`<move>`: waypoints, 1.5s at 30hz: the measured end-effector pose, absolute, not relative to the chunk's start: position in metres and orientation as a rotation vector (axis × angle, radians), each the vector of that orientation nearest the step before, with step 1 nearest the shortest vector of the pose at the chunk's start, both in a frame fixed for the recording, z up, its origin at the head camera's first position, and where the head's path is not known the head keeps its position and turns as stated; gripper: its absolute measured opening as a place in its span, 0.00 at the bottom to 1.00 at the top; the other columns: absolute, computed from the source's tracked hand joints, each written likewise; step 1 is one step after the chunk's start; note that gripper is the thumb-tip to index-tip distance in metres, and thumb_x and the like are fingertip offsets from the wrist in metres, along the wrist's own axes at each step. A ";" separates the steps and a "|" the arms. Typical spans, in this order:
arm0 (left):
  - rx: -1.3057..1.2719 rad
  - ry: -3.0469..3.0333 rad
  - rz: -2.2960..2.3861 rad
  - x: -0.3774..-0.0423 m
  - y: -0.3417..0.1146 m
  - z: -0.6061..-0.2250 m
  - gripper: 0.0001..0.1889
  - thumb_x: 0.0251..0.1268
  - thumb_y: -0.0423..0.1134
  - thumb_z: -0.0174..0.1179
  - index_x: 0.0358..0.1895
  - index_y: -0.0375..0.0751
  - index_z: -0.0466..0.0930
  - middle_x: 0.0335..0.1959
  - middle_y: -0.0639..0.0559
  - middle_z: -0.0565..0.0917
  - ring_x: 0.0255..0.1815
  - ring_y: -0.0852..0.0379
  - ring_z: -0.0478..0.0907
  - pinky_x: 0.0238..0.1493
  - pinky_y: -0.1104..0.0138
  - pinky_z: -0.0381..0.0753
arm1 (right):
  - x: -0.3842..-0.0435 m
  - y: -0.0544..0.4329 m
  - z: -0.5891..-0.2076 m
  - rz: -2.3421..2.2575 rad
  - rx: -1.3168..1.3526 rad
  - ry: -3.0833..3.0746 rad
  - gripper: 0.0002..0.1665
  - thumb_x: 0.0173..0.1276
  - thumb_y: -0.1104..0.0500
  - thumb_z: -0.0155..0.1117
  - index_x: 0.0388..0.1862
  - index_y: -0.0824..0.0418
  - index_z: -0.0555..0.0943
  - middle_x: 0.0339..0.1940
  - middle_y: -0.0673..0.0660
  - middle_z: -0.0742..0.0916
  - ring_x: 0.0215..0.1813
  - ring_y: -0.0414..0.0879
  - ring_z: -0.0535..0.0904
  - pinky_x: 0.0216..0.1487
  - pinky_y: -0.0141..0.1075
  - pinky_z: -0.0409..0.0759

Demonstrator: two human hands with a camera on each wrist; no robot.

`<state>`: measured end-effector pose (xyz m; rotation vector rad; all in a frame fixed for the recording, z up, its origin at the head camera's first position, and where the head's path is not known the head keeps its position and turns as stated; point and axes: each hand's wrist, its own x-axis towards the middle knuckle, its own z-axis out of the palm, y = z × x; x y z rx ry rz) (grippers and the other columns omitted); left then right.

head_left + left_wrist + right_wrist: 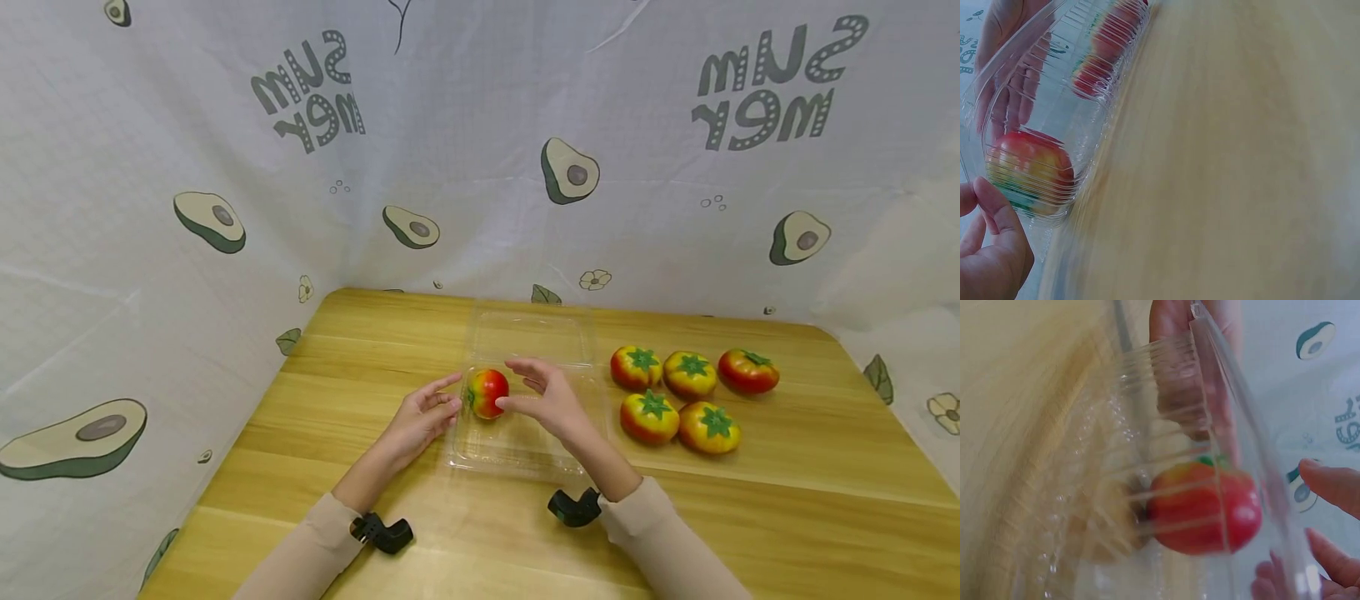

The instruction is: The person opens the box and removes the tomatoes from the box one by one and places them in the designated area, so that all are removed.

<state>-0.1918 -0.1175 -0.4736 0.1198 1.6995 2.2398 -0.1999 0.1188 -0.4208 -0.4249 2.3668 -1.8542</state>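
Observation:
A clear plastic clamshell box (517,454) lies on the table with its lid (532,333) folded back. Inside, at its left side, is one red-and-yellow tomato (489,393) with a green calyx, tipped so the calyx points left. My left hand (422,421) is at the box's left wall. In the left wrist view, thumb and finger of that hand pinch the rim. My right hand (551,404) is over the box, just right of the tomato, its fingers spread and bent with nothing held. The right wrist view shows the tomato (1207,509) through the ribbed wall, blurred.
Several similar tomatoes (690,373) stand on the wooden table (810,433) to the right of the box. A white curtain (480,167) printed with avocados hangs behind and at the sides. Black camera mounts (573,507) are strapped at both wrists.

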 end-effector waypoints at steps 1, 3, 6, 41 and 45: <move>0.119 1.699 2.240 -0.192 -0.117 -0.474 0.28 0.73 0.26 0.55 0.75 0.34 0.62 0.43 0.48 0.75 0.38 0.60 0.75 0.40 0.75 0.79 | -0.200 0.117 -0.422 -1.850 -0.429 2.374 0.36 0.59 0.69 0.74 0.65 0.75 0.72 0.66 0.69 0.76 0.70 0.64 0.68 0.73 0.53 0.61; 0.123 1.700 2.237 -0.192 -0.118 -0.474 0.28 0.73 0.26 0.55 0.75 0.34 0.62 0.43 0.48 0.75 0.38 0.61 0.75 0.40 0.75 0.79 | -0.201 0.113 -0.423 -1.837 -0.444 2.398 0.35 0.60 0.69 0.74 0.65 0.75 0.73 0.66 0.69 0.76 0.70 0.64 0.67 0.73 0.53 0.61; 0.124 1.700 2.233 -0.192 -0.118 -0.475 0.28 0.74 0.26 0.55 0.75 0.34 0.62 0.43 0.49 0.75 0.38 0.61 0.75 0.40 0.75 0.79 | -0.200 0.108 -0.425 -1.830 -0.431 2.430 0.34 0.59 0.70 0.74 0.64 0.74 0.74 0.66 0.69 0.76 0.70 0.64 0.68 0.73 0.54 0.61; 0.150 1.704 2.230 -0.192 -0.119 -0.475 0.28 0.74 0.27 0.55 0.75 0.34 0.61 0.42 0.49 0.75 0.36 0.62 0.75 0.38 0.75 0.79 | -0.200 0.083 -0.439 -1.708 -0.376 2.624 0.35 0.54 0.72 0.77 0.63 0.69 0.77 0.63 0.67 0.78 0.65 0.63 0.71 0.68 0.56 0.68; 0.153 1.701 2.229 -0.192 -0.119 -0.475 0.29 0.74 0.27 0.55 0.75 0.34 0.61 0.43 0.49 0.75 0.36 0.62 0.75 0.38 0.75 0.79 | -0.200 0.083 -0.441 -1.701 -0.376 2.635 0.36 0.53 0.72 0.78 0.63 0.69 0.77 0.62 0.66 0.79 0.64 0.63 0.72 0.67 0.55 0.70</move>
